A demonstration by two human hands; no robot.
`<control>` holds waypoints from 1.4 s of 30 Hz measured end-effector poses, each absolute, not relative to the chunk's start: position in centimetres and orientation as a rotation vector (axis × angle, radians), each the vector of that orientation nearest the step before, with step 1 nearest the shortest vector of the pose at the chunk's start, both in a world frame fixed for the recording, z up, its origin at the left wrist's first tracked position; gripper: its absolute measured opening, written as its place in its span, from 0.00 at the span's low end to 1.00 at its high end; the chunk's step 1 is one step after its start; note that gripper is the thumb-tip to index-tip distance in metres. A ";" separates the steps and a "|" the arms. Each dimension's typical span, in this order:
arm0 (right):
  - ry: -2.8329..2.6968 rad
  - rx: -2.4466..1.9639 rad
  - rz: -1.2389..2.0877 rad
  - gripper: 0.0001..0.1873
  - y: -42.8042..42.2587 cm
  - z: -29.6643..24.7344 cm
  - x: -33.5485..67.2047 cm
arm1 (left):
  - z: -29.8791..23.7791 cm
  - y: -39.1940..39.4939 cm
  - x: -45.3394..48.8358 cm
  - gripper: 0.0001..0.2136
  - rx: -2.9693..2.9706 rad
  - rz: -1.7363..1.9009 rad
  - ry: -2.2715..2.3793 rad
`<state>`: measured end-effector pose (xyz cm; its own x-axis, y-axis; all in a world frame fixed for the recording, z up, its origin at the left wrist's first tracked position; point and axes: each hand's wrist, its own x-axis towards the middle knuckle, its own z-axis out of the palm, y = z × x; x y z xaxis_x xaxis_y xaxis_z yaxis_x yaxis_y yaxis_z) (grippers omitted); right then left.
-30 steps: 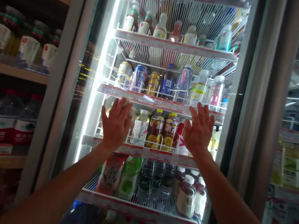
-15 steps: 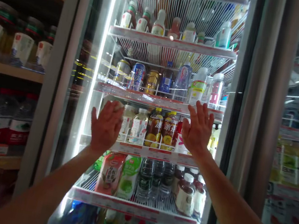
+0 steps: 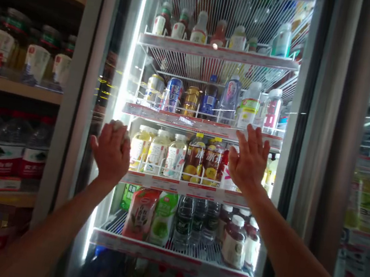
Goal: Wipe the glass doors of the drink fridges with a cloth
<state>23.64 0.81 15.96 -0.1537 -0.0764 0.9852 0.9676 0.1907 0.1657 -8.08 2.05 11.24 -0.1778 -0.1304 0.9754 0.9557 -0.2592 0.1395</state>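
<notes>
Left hand (image 3: 111, 152) is bunched around a pale wad (image 3: 118, 124) by the fridge glass (image 3: 106, 83), right hand (image 3: 249, 161) is spread wide near some drink bottles (image 3: 212, 162).

Your left hand (image 3: 111, 152) has shifted leftward, now overlying the light strip (image 3: 128, 65) and exposing bottles (image 3: 157, 155) previously covered.

**Clearance at the glass pane (image 3: 199, 72)**

Between left hand (image 3: 111, 152) and right hand (image 3: 248, 161), a sideways path lies open across the pane. The pane itself bars the shelved bottles (image 3: 194, 159); metal frames (image 3: 327, 134) flank it on both sides.
</notes>
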 end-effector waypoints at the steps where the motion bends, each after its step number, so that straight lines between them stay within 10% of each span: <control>1: -1.366 -0.944 -1.202 0.23 0.8 16.0 23.5 | 11.3 2.0 -8.2 0.18 -1.170 -1.619 -1.113; 8: -1.360 -0.930 -1.212 0.23 0.7 16.0 23.7 | 10.3 1.1 -2.4 0.16 -1.638 -1.157 -0.691; 16: -1.333 -0.935 -1.225 0.24 1.0 16.0 23.5 | 14.1 2.3 -11.0 0.20 -1.029 -1.801 -1.277; 30: -1.327 -0.943 -1.263 0.25 1.1 15.8 23.6 | 16.6 1.7 -3.2 0.19 -1.284 -1.580 -1.061; 37: -1.339 -0.967 -1.278 0.25 1.0 15.8 23.6 | 14.5 1.3 1.6 0.15 -1.726 -0.952 -0.553; 42: -1.347 -0.994 -1.262 0.26 0.8 15.9 23.5 | 17.9 2.0 -0.1 0.18 -1.490 -1.409 -0.870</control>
<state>23.47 0.85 15.88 -0.1645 -0.0634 0.9843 0.9782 0.1180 0.1711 -0.10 1.96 17.86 0.1096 -0.0798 0.9908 0.9217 -0.3650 -0.1314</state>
